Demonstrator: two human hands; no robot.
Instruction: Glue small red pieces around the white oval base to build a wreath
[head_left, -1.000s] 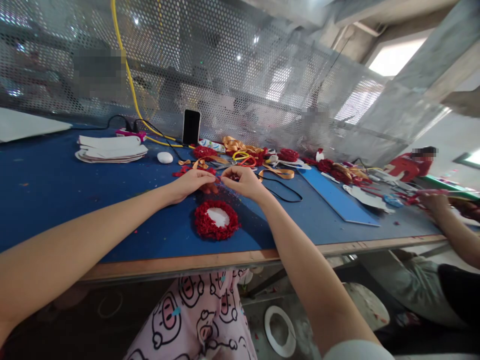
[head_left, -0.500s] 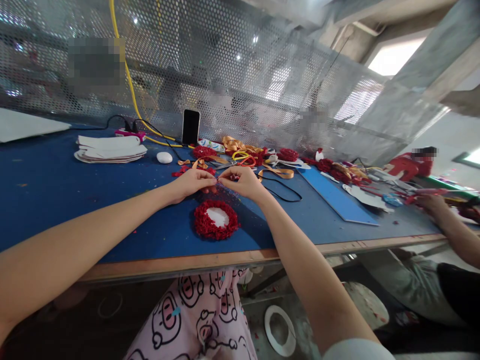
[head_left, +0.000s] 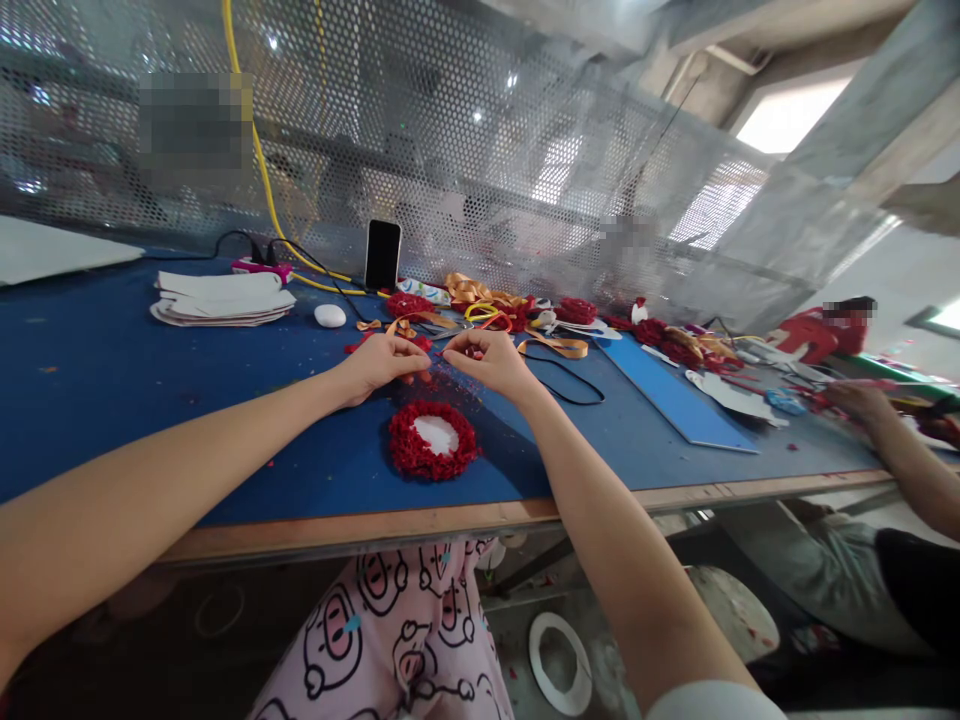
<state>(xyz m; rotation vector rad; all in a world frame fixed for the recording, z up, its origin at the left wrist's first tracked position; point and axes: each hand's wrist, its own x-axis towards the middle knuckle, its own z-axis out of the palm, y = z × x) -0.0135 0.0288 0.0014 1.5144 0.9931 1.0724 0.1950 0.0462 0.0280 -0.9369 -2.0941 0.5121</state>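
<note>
Hands: left hand (head_left: 381, 364) and right hand (head_left: 491, 362) over the bench (head_left: 165, 410), thumbs brought to fingers, tips near each other with a narrow gap between; cannot tell whether either pinches something small; red scraps (head_left: 362, 343) just behind left hand; fluffy red ring (head_left: 407, 455), white centre, flat on bench below the gap, nearer the body, touched by neither; beyond, gold ribbon (head_left: 466, 289) in a heap; phone (head_left: 383, 256) upright before perforated mesh (head_left: 450, 150); leftward, rounded white object (head_left: 330, 316), then stacked white pieces (head_left: 221, 300); rightward, blue board (head_left: 675, 395); far right, another person's forearm (head_left: 922, 475).
</note>
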